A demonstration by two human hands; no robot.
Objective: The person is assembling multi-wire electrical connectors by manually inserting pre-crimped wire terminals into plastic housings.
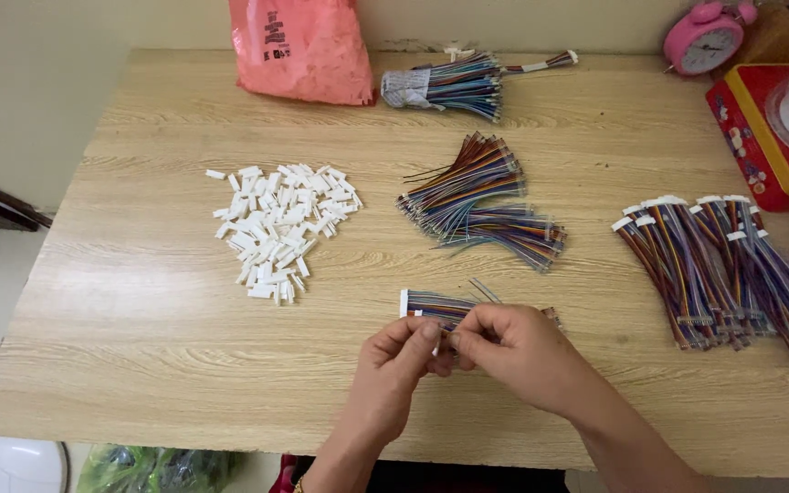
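Here, left hand (393,365) and right hand (509,345) pinch a striped wire strip (436,306) above the wooden table (139,319); a loose pinch could, I'd judge, misalign its white connector (405,304)

Wood-grain table (139,347) vs cream wall (66,55), even light.

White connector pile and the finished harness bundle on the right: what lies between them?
In the head view, between the white connector pile and the finished harness bundle lies a loose heap of multicoloured wires on the wooden table.
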